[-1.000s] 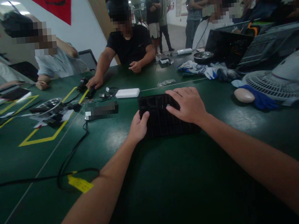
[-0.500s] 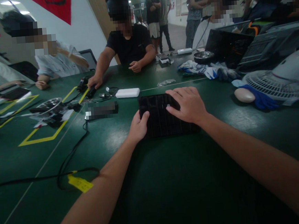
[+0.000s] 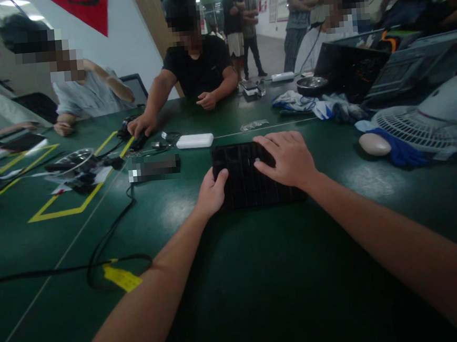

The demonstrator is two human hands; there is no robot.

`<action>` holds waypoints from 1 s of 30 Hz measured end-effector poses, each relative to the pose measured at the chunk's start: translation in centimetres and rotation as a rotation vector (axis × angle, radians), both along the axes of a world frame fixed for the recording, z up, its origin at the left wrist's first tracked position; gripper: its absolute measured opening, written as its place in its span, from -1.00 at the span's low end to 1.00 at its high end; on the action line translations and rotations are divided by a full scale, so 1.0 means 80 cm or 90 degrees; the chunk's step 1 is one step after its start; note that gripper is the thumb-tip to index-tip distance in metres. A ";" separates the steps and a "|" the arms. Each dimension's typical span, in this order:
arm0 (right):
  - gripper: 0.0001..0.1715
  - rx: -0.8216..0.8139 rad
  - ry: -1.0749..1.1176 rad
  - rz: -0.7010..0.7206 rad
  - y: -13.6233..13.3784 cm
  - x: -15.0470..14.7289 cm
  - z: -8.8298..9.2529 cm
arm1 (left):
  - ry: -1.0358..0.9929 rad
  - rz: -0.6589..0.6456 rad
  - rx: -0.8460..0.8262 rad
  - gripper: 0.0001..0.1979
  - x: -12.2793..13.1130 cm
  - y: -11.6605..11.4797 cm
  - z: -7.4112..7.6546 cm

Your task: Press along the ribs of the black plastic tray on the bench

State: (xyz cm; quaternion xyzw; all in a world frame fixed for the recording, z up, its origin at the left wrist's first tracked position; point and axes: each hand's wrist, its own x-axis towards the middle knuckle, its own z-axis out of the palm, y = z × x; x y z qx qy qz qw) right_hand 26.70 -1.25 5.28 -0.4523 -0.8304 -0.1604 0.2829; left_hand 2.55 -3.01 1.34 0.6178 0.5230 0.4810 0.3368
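A flat black rectangular object [image 3: 245,183] with faint grid-like lines lies before me on the dark green table [image 3: 284,272]; whether it is a case or a device I cannot tell. My left hand [image 3: 213,192] grips its left edge, thumb on the top face and fingers mostly hidden. Over the upper right part, my right hand [image 3: 286,158] holds the far edge, its fingers bent across and the thumb beside a small pale spot. Beyond the object lies a white oblong box [image 3: 195,141]. To the left rests a dark bar-shaped item [image 3: 157,168], partly pixelated.
A black cable [image 3: 100,244] with a yellow tag [image 3: 121,277] runs near my left forearm. At left is a metal bowl [image 3: 75,161] among yellow tape lines. On the right are a fan [image 3: 411,127], blue glove [image 3: 403,149] and pale mouse-shaped object [image 3: 374,144]. A co-worker [image 3: 199,68] sits opposite.
My hands and the black object hold nearly the same position. Across the table, the co-worker's hand has shifted slightly to the left over a dark item.
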 end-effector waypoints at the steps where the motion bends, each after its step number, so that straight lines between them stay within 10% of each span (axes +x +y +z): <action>1: -0.35 0.000 -0.001 0.000 0.000 0.000 0.000 | 0.001 0.001 0.001 -0.64 0.000 0.000 0.000; 30: -0.34 -0.004 -0.007 -0.004 0.000 0.001 -0.001 | 0.008 0.004 0.007 -0.64 0.000 0.000 0.000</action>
